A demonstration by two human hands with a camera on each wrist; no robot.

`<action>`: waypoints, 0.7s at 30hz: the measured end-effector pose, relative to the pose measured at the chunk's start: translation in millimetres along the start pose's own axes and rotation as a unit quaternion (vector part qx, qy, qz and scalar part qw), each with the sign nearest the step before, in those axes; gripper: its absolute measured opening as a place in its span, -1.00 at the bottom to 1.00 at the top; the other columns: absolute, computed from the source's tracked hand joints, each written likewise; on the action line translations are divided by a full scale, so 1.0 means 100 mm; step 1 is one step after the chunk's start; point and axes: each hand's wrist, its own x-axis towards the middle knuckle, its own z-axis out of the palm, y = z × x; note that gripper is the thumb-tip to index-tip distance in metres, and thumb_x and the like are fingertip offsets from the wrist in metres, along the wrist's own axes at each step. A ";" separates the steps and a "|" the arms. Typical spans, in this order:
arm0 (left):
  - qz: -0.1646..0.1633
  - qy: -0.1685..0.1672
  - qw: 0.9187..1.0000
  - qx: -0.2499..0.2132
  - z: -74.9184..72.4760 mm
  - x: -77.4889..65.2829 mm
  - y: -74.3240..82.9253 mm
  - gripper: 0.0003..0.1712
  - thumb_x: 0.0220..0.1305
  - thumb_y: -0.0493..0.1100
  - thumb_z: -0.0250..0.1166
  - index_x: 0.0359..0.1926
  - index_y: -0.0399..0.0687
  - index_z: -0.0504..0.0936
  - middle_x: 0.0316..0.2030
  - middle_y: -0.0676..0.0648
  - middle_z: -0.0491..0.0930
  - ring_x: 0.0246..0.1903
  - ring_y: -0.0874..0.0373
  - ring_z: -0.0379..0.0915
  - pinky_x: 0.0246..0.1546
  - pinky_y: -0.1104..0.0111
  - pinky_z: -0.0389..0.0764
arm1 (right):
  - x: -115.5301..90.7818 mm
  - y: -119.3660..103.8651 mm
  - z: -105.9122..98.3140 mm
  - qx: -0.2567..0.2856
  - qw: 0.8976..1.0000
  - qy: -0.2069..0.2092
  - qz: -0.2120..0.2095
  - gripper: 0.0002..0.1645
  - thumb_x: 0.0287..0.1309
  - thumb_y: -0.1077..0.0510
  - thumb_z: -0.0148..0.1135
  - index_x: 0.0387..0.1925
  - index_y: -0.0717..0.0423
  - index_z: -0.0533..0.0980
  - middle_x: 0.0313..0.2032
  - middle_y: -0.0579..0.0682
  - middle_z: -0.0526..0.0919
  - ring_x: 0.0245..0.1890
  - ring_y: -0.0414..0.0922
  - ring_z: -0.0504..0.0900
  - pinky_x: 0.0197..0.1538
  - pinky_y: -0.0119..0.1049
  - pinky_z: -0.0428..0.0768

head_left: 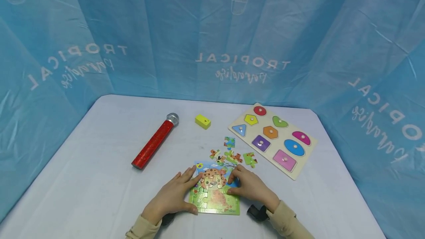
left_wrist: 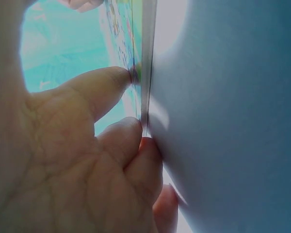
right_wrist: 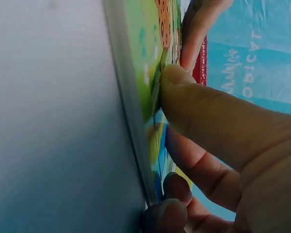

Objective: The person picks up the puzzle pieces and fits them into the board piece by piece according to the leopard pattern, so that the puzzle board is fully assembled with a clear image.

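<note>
A jigsaw puzzle with a spotted animal on green and blue lies flat near the table's front. My left hand rests along its left side, fingers spread; in the left wrist view a fingertip touches the puzzle's edge. At the right side, my right hand pinches a puzzle piece between thumb and fingers, and that piece sits slightly raised under the thumb. Most of the piece is hidden by the hand. Several loose puzzle pieces lie just beyond the board's top edge.
A red microphone lies to the left. Farther back is a small yellow block. At the right lies a wooden shape board with knobbed coloured shapes. Blue printed cloth hangs behind the white-covered table.
</note>
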 end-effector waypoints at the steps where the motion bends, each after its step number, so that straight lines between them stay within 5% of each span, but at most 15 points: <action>1: -0.001 -0.001 1.000 -0.001 0.00 0.00 0.00 0.23 -0.27 0.27 0.52 0.44 -0.07 0.23 0.50 -0.26 0.02 0.47 -0.22 -0.01 0.44 -0.11 0.10 | 0.00 0.00 0.00 0.000 1.000 -0.001 -0.002 -0.73 -0.01 -0.08 0.46 -0.37 -0.13 0.54 -0.29 -0.22 0.40 -0.40 -0.29 0.35 -0.32 -0.43 0.41; 6: 0.001 -0.004 1.000 -0.004 0.00 0.00 0.00 0.24 -0.26 0.29 0.51 0.44 -0.07 0.23 0.50 -0.26 0.02 0.47 -0.22 -0.01 0.44 -0.11 0.10 | 0.02 0.07 -0.06 0.044 0.999 0.015 -0.010 -0.79 0.06 -0.05 0.41 -0.33 -0.11 0.57 -0.28 -0.19 0.44 -0.43 -0.30 0.35 -0.36 -0.47 0.40; 13: 0.002 0.001 1.000 -0.005 0.02 0.01 -0.02 0.25 -0.29 0.30 0.51 0.44 -0.08 0.23 0.49 -0.26 0.03 0.46 -0.22 0.00 0.44 -0.12 0.10 | 0.23 0.24 -0.19 0.035 0.986 0.154 0.054 -0.71 0.09 0.13 0.40 -0.12 0.04 0.60 -0.17 -0.04 0.58 -0.51 -0.29 0.31 -0.47 -0.47 0.32; 21: 0.002 0.001 1.000 0.001 0.03 0.00 -0.03 0.26 -0.29 0.31 0.51 0.44 -0.06 0.23 0.49 -0.25 0.03 0.46 -0.22 0.02 0.43 -0.11 0.12 | 0.43 0.23 -0.19 0.001 0.983 0.147 0.111 -0.52 0.04 0.06 0.44 0.03 0.06 0.56 -0.19 -0.02 0.62 -0.34 -0.18 0.50 -0.29 -0.27 0.51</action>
